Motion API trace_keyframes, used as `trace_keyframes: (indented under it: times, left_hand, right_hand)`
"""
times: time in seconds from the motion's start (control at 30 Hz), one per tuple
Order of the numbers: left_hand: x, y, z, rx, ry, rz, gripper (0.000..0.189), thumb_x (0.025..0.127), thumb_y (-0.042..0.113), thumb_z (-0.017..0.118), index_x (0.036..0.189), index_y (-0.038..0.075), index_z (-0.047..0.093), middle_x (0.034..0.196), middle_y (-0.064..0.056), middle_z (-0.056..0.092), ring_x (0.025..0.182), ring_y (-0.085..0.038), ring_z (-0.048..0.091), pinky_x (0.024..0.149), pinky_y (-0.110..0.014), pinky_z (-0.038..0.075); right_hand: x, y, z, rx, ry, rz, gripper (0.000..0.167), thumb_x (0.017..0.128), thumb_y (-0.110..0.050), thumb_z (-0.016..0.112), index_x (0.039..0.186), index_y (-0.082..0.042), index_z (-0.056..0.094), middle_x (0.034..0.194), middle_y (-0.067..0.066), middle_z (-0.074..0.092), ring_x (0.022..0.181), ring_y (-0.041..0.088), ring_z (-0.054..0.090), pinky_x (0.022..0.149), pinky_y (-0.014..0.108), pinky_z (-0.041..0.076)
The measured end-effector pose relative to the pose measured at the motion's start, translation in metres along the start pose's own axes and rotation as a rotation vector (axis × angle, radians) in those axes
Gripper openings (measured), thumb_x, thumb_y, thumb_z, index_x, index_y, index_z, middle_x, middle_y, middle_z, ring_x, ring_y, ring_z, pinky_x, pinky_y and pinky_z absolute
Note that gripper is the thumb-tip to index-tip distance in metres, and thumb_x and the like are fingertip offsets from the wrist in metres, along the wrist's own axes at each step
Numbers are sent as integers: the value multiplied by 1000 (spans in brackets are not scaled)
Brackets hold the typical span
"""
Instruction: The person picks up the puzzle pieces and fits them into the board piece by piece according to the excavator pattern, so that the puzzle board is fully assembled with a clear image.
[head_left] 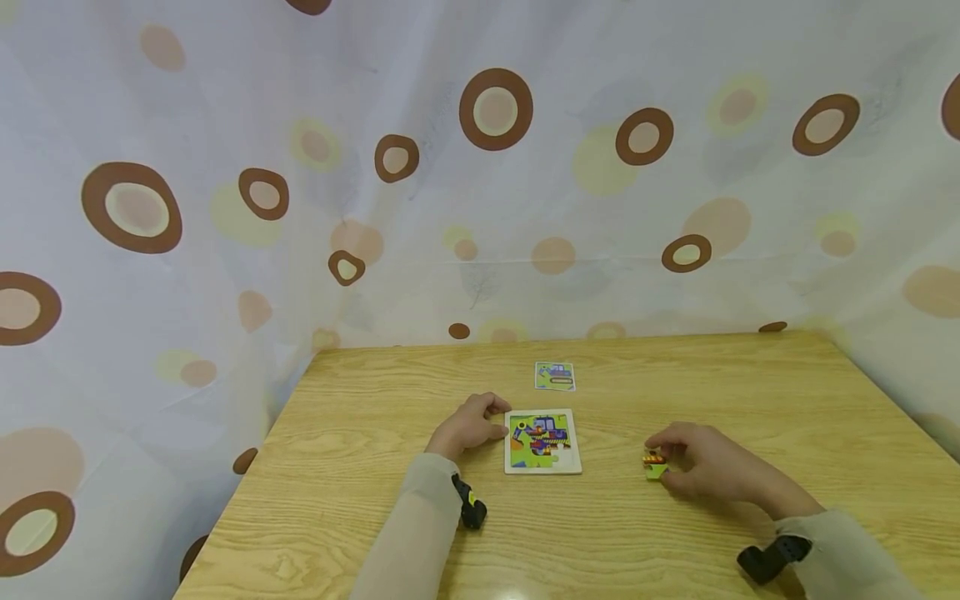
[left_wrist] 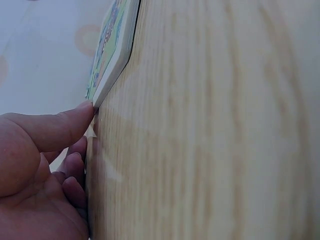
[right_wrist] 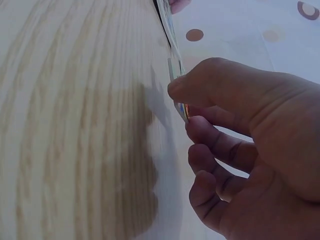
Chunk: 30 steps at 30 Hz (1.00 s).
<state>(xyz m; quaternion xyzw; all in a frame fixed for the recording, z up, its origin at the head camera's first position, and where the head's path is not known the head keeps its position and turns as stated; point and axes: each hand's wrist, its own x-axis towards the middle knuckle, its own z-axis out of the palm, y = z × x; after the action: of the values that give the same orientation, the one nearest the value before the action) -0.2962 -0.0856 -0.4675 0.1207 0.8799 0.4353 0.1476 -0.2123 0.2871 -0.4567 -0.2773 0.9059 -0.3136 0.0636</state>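
Observation:
A square jigsaw puzzle board (head_left: 542,470) with a white frame and an excavator picture lies mid-table. Pieces fill most of it, and a pale gap shows at its lower right. My left hand (head_left: 468,423) rests at the board's left side. In the left wrist view, the left thumb (left_wrist: 70,125) touches a corner of the board (left_wrist: 116,67), its other fingers loosely bent by the tabletop. To the right of the board, my right hand (head_left: 708,467) pinches a green puzzle piece (head_left: 655,472) with a red and yellow stripe, between thumb and fingers, just above the table.
Behind the board lies a small picture card (head_left: 555,377) with a similar excavator. The wooden table (head_left: 360,500) reaches back to a white curtain (head_left: 420,208) with brown and yellow spots, which also hangs at both sides.

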Motion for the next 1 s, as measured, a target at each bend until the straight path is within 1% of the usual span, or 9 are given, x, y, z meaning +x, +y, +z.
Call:
trace_keyframes:
  times: [0.17,0.33,0.6,0.77,1.0]
  left_hand:
    - [-1,1,0,5,4,-2,29,93,9,70,121,11,64,119,-6,50,106,-24,44,97,-43,38]
    - [-1,1,0,5,2,0,29,93,9,69,122,11,64,119,-5,50,106,-24,44,97,-43,38]
    - [1,0,0,0,5,-7,29,92,8,70,121,10,64,118,-5,50,105,-24,44,97,-43,38]
    - [1,-1,-1,7,3,-2,29,93,8,70,121,10,64,118,-6,50,105,-24,44,97,-43,38]
    - [1,1,-2,4,-7,-2,29,93,9,69,122,10,64,120,-6,50,107,-24,45,98,-44,38]
  right_hand:
    - [6,-7,1,-45,23,-15,39,86,-19,78,120,-5,67,103,-5,60,90,12,55,74,32,50]
    - [16,-15,3,-75,52,-26,39,85,-17,77,121,-6,67,102,-8,61,89,14,55,71,32,49]
    - [35,-26,14,-49,41,-58,43,87,-15,75,126,-2,65,104,-7,63,91,15,55,74,35,49]
    - [49,-37,22,-14,48,-69,35,87,-15,76,120,-6,68,106,-4,66,92,19,57,77,39,49]
    - [65,-45,34,21,42,-96,24,88,-13,75,112,-11,72,104,-5,67,95,17,59,82,38,49]
